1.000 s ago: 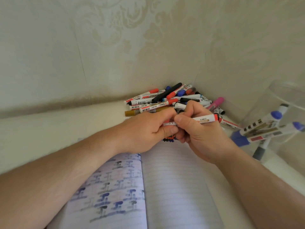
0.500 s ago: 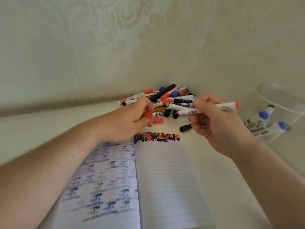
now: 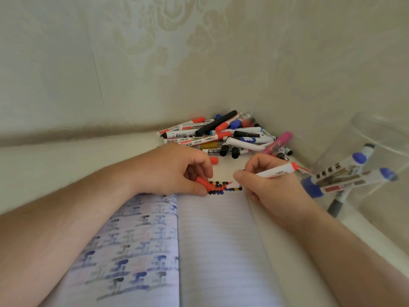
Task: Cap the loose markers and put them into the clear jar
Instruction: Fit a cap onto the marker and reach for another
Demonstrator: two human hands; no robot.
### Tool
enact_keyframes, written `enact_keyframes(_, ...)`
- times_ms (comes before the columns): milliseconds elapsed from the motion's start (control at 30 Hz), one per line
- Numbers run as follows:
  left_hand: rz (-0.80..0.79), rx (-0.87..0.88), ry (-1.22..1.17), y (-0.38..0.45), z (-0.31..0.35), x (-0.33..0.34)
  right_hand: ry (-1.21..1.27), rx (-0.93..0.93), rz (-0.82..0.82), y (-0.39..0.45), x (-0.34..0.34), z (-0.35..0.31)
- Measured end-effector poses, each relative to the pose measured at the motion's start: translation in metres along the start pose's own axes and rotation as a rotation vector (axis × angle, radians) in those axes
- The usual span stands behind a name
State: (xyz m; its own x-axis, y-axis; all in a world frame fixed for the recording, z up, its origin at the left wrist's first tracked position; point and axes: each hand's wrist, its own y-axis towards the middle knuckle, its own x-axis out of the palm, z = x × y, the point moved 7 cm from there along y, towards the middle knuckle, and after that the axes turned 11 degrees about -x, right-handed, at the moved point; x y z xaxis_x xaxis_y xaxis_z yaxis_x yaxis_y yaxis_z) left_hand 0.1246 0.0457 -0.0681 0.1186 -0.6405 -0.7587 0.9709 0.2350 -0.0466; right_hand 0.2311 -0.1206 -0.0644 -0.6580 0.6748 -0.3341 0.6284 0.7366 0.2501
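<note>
Marker [image 3: 275, 172] pinched by right hand [image 3: 269, 187], tip hidden | left hand [image 3: 174, 171] grips red cap [image 3: 204, 182] | jar [image 3: 376, 156] cut off

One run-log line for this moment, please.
left hand: holds red cap | right hand: marker tip on notebook | jar: part-filled

"WHITEBOA…" in black capitals on a white marker [image 3: 212, 151] at the front of the pile, "WB-8801" on a red-capped marker [image 3: 199, 140] behind it, small print on the marker in my right grip [image 3: 275, 173] too blurred to read
</note>
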Motion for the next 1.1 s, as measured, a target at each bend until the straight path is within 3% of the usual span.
enact_keyframes(100, 0.005, 0.001, -0.035, -0.0001, -0.0010, -0.0004, -0.120, -0.012, 0.012, 0.0008, 0.0016, -0.0017)
enact_keyframes(433, -0.016, 0.000, -0.076, -0.0030, 0.0024, 0.0011, -0.120, 0.096, 0.054, 0.0003, 0.0024, 0.0055)
enact_keyframes(1100, -0.033, -0.005, -0.087, -0.0023, 0.0032, 0.0012, -0.245, 0.036, 0.026, 0.0016, 0.0057, -0.0014)
